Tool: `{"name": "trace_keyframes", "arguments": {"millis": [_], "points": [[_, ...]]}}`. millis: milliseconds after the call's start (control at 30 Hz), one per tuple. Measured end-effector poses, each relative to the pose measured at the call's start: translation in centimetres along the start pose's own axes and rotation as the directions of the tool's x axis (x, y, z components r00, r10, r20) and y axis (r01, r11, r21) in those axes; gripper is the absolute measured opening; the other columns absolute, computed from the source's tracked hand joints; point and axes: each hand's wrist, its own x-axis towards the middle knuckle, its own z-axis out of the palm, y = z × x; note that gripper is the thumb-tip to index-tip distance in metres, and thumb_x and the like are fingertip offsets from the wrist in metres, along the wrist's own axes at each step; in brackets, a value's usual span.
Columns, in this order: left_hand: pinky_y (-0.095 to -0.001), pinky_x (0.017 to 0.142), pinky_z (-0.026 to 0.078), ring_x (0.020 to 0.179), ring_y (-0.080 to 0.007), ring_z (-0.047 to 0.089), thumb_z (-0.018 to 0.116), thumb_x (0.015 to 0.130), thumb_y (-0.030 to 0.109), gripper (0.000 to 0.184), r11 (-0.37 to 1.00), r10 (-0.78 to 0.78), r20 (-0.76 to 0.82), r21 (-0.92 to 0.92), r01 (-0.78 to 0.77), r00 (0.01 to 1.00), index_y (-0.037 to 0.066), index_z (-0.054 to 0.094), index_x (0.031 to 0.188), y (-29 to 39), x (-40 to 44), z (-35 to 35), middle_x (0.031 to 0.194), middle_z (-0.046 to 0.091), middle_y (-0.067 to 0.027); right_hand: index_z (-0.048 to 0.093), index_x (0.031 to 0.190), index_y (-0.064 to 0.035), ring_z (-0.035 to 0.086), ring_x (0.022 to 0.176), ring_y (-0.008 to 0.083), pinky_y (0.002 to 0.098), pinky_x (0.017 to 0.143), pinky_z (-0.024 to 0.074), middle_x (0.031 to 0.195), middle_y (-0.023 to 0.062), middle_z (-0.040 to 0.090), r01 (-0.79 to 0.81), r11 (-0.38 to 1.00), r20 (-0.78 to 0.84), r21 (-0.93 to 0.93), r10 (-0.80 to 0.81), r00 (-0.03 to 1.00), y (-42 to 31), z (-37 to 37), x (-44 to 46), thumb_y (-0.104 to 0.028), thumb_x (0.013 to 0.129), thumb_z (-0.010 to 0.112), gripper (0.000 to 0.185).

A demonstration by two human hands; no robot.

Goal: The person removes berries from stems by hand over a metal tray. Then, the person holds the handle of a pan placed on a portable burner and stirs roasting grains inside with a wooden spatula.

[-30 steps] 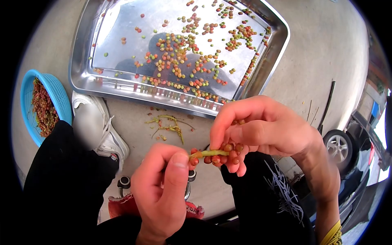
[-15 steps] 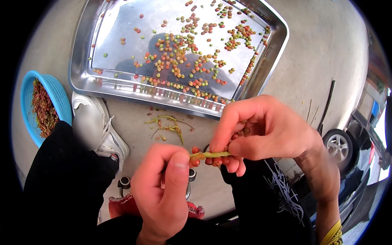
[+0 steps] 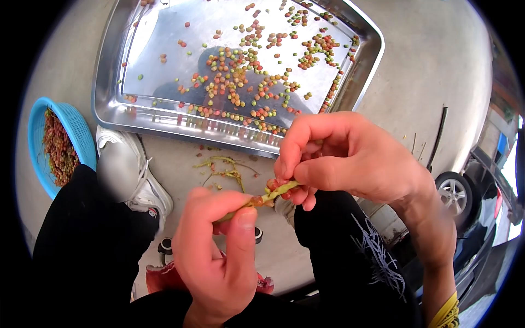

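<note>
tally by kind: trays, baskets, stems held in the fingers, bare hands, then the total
Metal tray: 1
Blue basket: 1
Held stem: 1
Bare hands: 2 (left hand, right hand)
Total: 5

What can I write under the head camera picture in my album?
The left hand and right hand hold a green stem near a metal tray dotted with berries.

Green stem (image 3: 283,189): was pinched by left hand (image 3: 221,251) and right hand (image 3: 363,164), just off near edge of metal tray (image 3: 113,101). Loose berries (image 3: 236,76): lay within, many along right edge. Blue basket (image 3: 80,127): sat off near-left corner.
</note>
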Motion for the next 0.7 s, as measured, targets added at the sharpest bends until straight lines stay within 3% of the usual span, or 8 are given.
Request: {"name": "trace_keyframes", "arguments": {"millis": [100, 167, 300, 400, 533, 600, 700], "points": [[-0.0258, 0.056, 0.041, 0.064, -0.0163, 0.050, 0.062, 0.086, 0.000, 0.011, 1.000, 0.014, 0.008, 0.013, -0.015, 1.000, -0.001, 0.059, 0.097, 0.0, 0.0, -0.1, 0.081, 0.057, -0.0099, 0.062, 0.092, 0.0020, 0.061, 0.072, 0.0100, 0.0236, 0.069, 0.0515, 0.082, 0.0049, 0.065, -0.035, 0.996, -0.010, 0.076, 0.036, 0.999, 0.0, -0.3, -0.4, -0.009, 0.090, 0.060, 0.011], [-0.0262, 0.057, 0.042, 0.065, -0.0169, 0.052, 0.062, 0.085, -0.001, 0.012, 0.999, 0.032, 0.018, 0.024, -0.032, 0.999, -0.001, 0.059, 0.097, 0.0, 0.0, -0.1, 0.081, 0.058, -0.0103, 0.061, 0.096, 0.0038, 0.066, 0.078, 0.0172, 0.0279, 0.067, 0.0567, 0.092, 0.0138, 0.065, -0.045, 0.997, 0.023, 0.058, 0.044, 0.999, -0.2, -0.5, -0.6, -0.003, 0.092, 0.053, 0.011], [-0.0274, 0.058, 0.043, 0.066, -0.0185, 0.052, 0.063, 0.082, -0.003, 0.016, 1.000, 0.016, 0.004, -0.002, -0.016, 1.000, -0.001, 0.059, 0.097, -0.1, -0.1, 0.1, 0.083, 0.059, -0.0106, 0.061, 0.099, 0.0049, 0.065, 0.078, 0.0177, 0.0277, 0.065, 0.0560, 0.092, 0.0143, 0.064, -0.001, 0.995, -0.045, 0.098, 0.006, 0.999, -0.5, -0.2, -0.6, -0.010, 0.096, 0.049, 0.019], [-0.0285, 0.059, 0.043, 0.067, -0.0203, 0.053, 0.065, 0.078, -0.006, 0.020, 0.995, 0.093, -0.008, 0.048, -0.092, 0.996, 0.000, 0.060, 0.097, -0.3, -0.1, 0.2, 0.084, 0.060, -0.0107, 0.060, 0.101, 0.0051, 0.064, 0.077, 0.0177, 0.0269, 0.063, 0.0547, 0.090, 0.0140, 0.063, -0.027, 1.000, -0.032, -0.009, 0.026, 0.999, -0.9, 0.0, -0.6, -0.016, 0.099, 0.047, 0.025], [-0.0291, 0.060, 0.043, 0.068, -0.0217, 0.054, 0.066, 0.075, -0.008, 0.023, 0.983, 0.153, -0.033, 0.108, -0.149, 0.988, 0.000, 0.061, 0.096, -0.4, 0.1, 0.1, 0.084, 0.060, -0.0112, 0.061, 0.100, 0.0030, 0.063, 0.075, 0.0131, 0.0243, 0.063, 0.0527, 0.088, 0.0095, 0.063, -0.052, 0.998, 0.013, -0.033, 0.052, 0.999, -1.0, -0.2, -0.9, -0.009, 0.091, 0.061, 0.015], [-0.0291, 0.060, 0.043, 0.068, -0.0217, 0.054, 0.066, 0.074, -0.008, 0.024, 0.973, 0.180, -0.034, 0.150, -0.173, 0.983, 0.000, 0.061, 0.096, -0.4, 0.1, 0.1, 0.083, 0.060, -0.0113, 0.061, 0.099, 0.0021, 0.063, 0.075, 0.0112, 0.0233, 0.064, 0.0523, 0.088, 0.0079, 0.064, -0.033, 0.998, 0.051, -0.052, 0.036, 0.998, -0.8, 0.0, -1.1, -0.005, 0.087, 0.068, 0.016], [-0.0291, 0.059, 0.043, 0.068, -0.0218, 0.054, 0.066, 0.074, -0.008, 0.023, 0.975, 0.184, -0.078, 0.143, -0.172, 0.980, 0.000, 0.061, 0.096, -0.5, 0.1, 0.3, 0.083, 0.060, -0.0114, 0.061, 0.095, 0.0000, 0.063, 0.076, 0.0078, 0.0208, 0.066, 0.0521, 0.088, 0.0049, 0.064, 0.033, 0.977, -0.050, -0.212, -0.044, 0.998, -0.6, 0.5, -1.3, 0.004, 0.074, 0.079, 0.029]]}}
